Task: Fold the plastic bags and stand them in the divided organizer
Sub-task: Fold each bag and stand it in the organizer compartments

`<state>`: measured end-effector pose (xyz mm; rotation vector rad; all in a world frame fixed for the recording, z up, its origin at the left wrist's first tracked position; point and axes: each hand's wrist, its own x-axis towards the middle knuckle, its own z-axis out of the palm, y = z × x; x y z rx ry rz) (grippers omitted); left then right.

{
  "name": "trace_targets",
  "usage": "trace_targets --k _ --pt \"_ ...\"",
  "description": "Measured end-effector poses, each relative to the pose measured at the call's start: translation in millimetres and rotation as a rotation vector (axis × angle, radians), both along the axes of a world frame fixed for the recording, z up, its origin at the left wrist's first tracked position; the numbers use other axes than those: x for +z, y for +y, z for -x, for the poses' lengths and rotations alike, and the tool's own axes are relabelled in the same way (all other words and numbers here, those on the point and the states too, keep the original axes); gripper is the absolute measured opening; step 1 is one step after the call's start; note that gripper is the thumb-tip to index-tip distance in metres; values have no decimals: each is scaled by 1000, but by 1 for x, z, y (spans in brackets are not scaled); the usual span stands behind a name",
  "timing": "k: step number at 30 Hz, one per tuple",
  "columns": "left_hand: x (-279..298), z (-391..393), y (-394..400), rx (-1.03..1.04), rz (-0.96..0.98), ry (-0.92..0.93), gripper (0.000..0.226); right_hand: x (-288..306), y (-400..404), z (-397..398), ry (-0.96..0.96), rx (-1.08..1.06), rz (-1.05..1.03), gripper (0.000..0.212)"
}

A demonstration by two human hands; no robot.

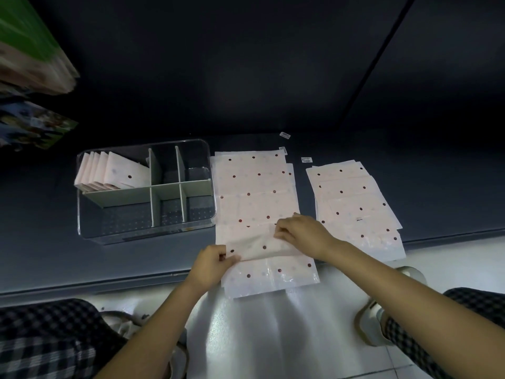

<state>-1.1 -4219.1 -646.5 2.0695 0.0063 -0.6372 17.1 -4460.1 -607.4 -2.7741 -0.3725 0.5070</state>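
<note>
Checked trouser knees (49, 332) and grey shoe (371, 324) nearest, on pale floor. Left hand (211, 265) pinching left edge of folded pale-pink dotted plastic bag (262, 246); right hand (303, 233) pinching its upper fold, fingers curled. Bag atop flat stack (254, 187) on dark table (136, 258). Second flat stack (352, 203) right. Clear divided organizer (144, 192) left, folded bags (109, 172) upright in rear-left compartment.
</note>
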Motion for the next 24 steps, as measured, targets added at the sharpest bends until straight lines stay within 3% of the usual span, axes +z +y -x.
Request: trace_targets --k 3,7,10,13,17,24 --pt "2 -1 -2 29 8 -4 27 -13 7 -17 -24 8 96 29" --pt "5 -1 -11 145 -117 -95 27 -30 12 -27 40 -9 157 29" --pt "10 8 -21 208 -243 -307 32 -37 14 -29 34 -16 185 29" --pt "7 20 -36 -104 -382 -580 38 -40 16 -29 11 -24 188 30" --pt "-14 20 -45 -578 -571 -566 70 -42 17 -30 -10 -17 220 31" --pt "-36 11 -25 -739 -718 -556 78 -39 20 -29 -23 -26 287 32"
